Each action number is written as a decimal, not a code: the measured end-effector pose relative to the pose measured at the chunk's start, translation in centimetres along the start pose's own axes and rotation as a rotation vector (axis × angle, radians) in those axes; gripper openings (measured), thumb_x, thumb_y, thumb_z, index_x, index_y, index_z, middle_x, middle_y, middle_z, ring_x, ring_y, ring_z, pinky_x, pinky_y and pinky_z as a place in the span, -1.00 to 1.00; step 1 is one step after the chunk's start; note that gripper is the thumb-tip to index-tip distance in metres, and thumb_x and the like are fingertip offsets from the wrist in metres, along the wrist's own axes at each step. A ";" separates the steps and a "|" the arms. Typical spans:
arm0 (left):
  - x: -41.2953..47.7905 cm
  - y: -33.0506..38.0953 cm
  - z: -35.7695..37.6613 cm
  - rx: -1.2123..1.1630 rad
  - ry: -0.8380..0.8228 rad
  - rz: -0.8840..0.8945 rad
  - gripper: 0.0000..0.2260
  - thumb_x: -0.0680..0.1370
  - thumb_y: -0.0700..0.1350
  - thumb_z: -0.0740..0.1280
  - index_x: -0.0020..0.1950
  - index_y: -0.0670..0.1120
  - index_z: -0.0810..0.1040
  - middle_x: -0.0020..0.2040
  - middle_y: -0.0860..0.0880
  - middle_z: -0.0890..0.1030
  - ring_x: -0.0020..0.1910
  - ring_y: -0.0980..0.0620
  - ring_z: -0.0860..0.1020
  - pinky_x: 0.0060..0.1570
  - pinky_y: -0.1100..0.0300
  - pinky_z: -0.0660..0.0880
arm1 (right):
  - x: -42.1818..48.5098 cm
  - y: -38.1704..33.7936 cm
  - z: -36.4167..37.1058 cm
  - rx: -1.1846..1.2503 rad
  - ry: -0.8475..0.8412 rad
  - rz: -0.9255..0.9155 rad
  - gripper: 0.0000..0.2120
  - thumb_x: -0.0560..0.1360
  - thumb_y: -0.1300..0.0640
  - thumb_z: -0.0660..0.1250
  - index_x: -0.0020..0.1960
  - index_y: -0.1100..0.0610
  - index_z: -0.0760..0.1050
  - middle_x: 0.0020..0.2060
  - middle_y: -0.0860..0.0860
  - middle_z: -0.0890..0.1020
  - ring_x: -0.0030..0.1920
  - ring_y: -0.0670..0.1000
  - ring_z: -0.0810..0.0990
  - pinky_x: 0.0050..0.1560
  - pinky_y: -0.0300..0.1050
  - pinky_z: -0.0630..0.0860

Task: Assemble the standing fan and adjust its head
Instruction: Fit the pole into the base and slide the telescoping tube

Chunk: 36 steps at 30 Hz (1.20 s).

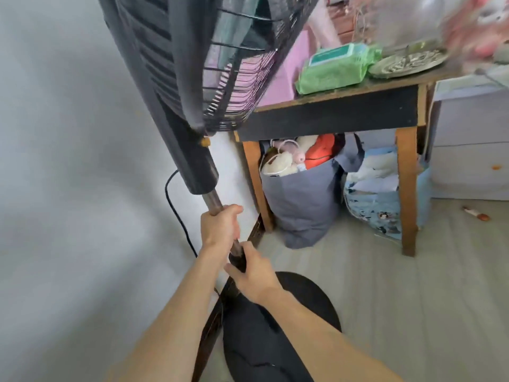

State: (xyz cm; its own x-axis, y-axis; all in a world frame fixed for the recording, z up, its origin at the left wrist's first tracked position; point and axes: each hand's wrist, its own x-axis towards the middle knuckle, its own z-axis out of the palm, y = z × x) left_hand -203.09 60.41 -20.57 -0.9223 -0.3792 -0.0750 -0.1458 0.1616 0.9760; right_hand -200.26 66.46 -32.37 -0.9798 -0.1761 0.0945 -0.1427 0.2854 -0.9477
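2 forearms (176, 321) and hands (219, 227) (254, 274), apparently bare.

- Soft, even daylight fills the view; the white wall (68, 161) shows only faint, mottled grey shading, with no hard-edged shadows.
- The pale floor (413, 299) is the brightest at the right.
- Dim shade lies under the table (330, 117), though the bags there stay readable.
- The fan head (165, 51), close to the lens, is dark and soft, and its grille wires smear.
- The top right corner is heavily blurred, and the objects there are streaked.
- The left hand (220, 226) and right hand (254, 275) on the pole (213, 201) are the sharpest area.
- Wide-angle distortion bows the table's edge and swells the forearms at the bottom edge.
- The black fan base (311, 299) holds little detail.
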 end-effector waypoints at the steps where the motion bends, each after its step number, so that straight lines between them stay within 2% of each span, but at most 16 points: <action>1: 0.0 0.3 0.3 0.011 0.030 0.011 -0.70 0.47 -0.20 0.40 -0.40 -0.14 0.36 -0.56 -0.04 0.32 -0.56 0.00 0.30 -0.45 0.20 0.35 | -0.1 0.2 -0.1 0.012 0.005 -0.025 -0.78 0.57 0.01 0.37 0.11 0.02 0.37 -0.09 -0.14 0.54 -0.11 -0.10 0.51 -0.23 -0.38 0.36; 5: -0.6 0.3 0.7 0.012 0.114 -0.019 -0.68 0.47 -0.22 0.37 -0.40 -0.12 0.31 -0.60 0.01 0.29 -0.59 0.02 0.27 -0.44 0.18 0.30 | -0.4 1.0 0.0 0.065 -0.028 -0.047 -0.76 0.56 0.02 0.37 0.15 0.04 0.39 -0.03 -0.07 0.59 -0.07 -0.04 0.56 -0.07 -0.17 0.48; 8: -0.6 0.6 0.4 0.007 0.108 -0.024 -0.66 0.47 -0.24 0.36 -0.42 -0.10 0.28 -0.59 0.02 0.26 -0.56 0.01 0.24 -0.42 0.16 0.27 | -0.4 0.9 0.0 0.060 -0.020 -0.037 -0.74 0.55 0.01 0.37 0.18 0.02 0.39 0.02 -0.03 0.60 -0.02 0.01 0.57 -0.01 -0.10 0.52; 12: -1.1 0.0 -0.3 0.012 0.043 -0.016 -0.68 0.46 -0.28 0.35 -0.41 -0.10 0.31 -0.59 0.03 0.23 -0.57 0.01 0.22 -0.40 0.15 0.28 | -0.2 0.4 -0.9 -0.056 -0.158 -0.021 -0.64 0.52 0.03 0.37 0.26 0.05 0.39 0.09 0.03 0.58 0.07 0.10 0.56 0.09 0.05 0.53; 14: -1.1 -0.2 -0.7 0.009 0.041 -0.008 -0.67 0.46 -0.28 0.34 -0.43 -0.10 0.30 -0.59 0.03 0.22 -0.59 0.03 0.22 -0.40 0.16 0.27 | 0.0 0.3 -1.9 -0.044 -0.256 -0.010 -0.60 0.49 0.10 0.37 0.30 0.03 0.40 0.11 0.02 0.59 0.10 0.09 0.56 0.11 0.00 0.52; 16: -0.8 -0.1 -0.8 -0.015 0.021 -0.004 -0.70 0.47 -0.28 0.33 -0.40 -0.12 0.31 -0.58 0.03 0.22 -0.58 0.02 0.22 -0.39 0.16 0.29 | 0.2 0.2 -3.2 -0.080 -0.297 -0.042 -0.60 0.50 0.16 0.36 0.32 0.04 0.44 0.06 -0.02 0.60 0.05 0.06 0.55 0.04 -0.07 0.47; 18: -0.5 -0.2 -0.4 -0.007 0.030 -0.005 -0.73 0.47 -0.28 0.33 -0.37 -0.12 0.32 -0.58 0.03 0.21 -0.59 0.02 0.21 -0.41 0.17 0.28 | 0.3 0.7 -4.0 -0.122 -0.241 -0.068 -0.62 0.49 0.11 0.43 0.29 0.04 0.49 0.02 -0.06 0.60 0.00 0.00 0.52 -0.02 -0.16 0.40; 19: -0.5 -0.2 -0.3 -0.008 0.041 -0.009 -0.73 0.46 -0.28 0.33 -0.37 -0.12 0.31 -0.58 0.03 0.20 -0.59 0.02 0.20 -0.42 0.17 0.27 | 0.3 0.9 -4.1 -0.127 -0.203 -0.060 -0.61 0.46 0.06 0.47 0.26 0.03 0.50 0.03 -0.05 0.62 0.00 0.00 0.54 0.00 -0.15 0.43; 22: -0.2 -0.2 0.2 -0.006 0.059 -0.029 -0.70 0.44 -0.28 0.33 -0.40 -0.11 0.28 -0.56 0.02 0.19 -0.58 0.00 0.19 -0.41 0.16 0.27 | 0.3 1.6 -3.8 -0.132 -0.143 -0.019 -0.56 0.40 -0.03 0.53 0.15 0.05 0.42 0.06 0.00 0.55 0.01 0.07 0.56 0.06 -0.01 0.54; 25: 0.1 0.1 0.7 0.004 0.055 -0.033 -0.66 0.45 -0.28 0.33 -0.43 -0.10 0.24 -0.56 0.01 0.18 -0.57 0.00 0.18 -0.41 0.15 0.28 | 0.8 1.6 -3.8 -0.064 -0.226 -0.030 -0.36 0.46 0.04 0.48 0.47 0.05 0.33 0.30 0.03 0.50 0.26 0.09 0.52 0.24 -0.10 0.44; 26: 0.1 0.0 0.9 0.008 0.056 -0.034 -0.65 0.45 -0.28 0.33 -0.44 -0.10 0.24 -0.55 0.01 0.18 -0.57 0.00 0.18 -0.41 0.15 0.28 | 1.0 1.7 -3.9 -0.059 -0.246 -0.046 -0.38 0.47 0.07 0.47 0.48 0.05 0.35 0.27 0.03 0.54 0.26 0.09 0.52 0.19 -0.16 0.42; 29: -0.1 -0.2 0.7 0.015 0.055 -0.035 -0.62 0.45 -0.28 0.33 -0.49 -0.08 0.24 -0.55 0.01 0.18 -0.57 0.00 0.18 -0.39 0.13 0.29 | 1.0 1.5 -3.9 -0.060 -0.217 -0.018 -0.53 0.41 0.08 0.53 0.28 0.02 0.51 0.07 -0.02 0.63 0.07 0.05 0.58 0.07 -0.12 0.51; 31: -0.3 -0.2 0.5 0.028 0.056 -0.031 -0.63 0.46 -0.28 0.32 -0.47 -0.09 0.25 -0.56 0.01 0.19 -0.57 -0.01 0.19 -0.38 0.12 0.31 | 1.0 1.3 -3.8 -0.063 -0.184 0.008 -0.56 0.35 0.05 0.56 0.18 0.03 0.51 0.03 -0.02 0.63 0.01 0.05 0.59 0.07 -0.03 0.57; 33: -0.3 -0.2 0.3 0.032 0.059 -0.034 -0.64 0.47 -0.28 0.32 -0.45 -0.10 0.24 -0.56 0.00 0.19 -0.57 -0.01 0.20 -0.37 0.12 0.33 | 1.0 1.1 -3.4 -0.064 -0.183 -0.009 -0.56 0.34 0.05 0.55 0.15 0.04 0.46 0.02 -0.02 0.60 0.02 0.07 0.58 0.05 -0.02 0.56; 36: -0.1 -0.1 0.2 0.028 0.065 -0.044 -0.62 0.46 -0.29 0.32 -0.48 -0.10 0.24 -0.57 0.00 0.18 -0.58 -0.01 0.19 -0.38 0.12 0.32 | 1.1 0.9 -3.2 -0.024 -0.250 -0.034 -0.41 0.44 0.08 0.48 0.42 0.04 0.39 0.22 0.00 0.58 0.22 0.07 0.54 0.19 -0.18 0.45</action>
State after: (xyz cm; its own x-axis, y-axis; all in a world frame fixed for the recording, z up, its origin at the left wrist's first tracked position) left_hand -203.06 60.65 -20.70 -0.8897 -0.4448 -0.1029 -0.1961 0.1688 0.9660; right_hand -201.93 69.51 -32.18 -0.9096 -0.4131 0.0454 -0.1816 0.2969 -0.9375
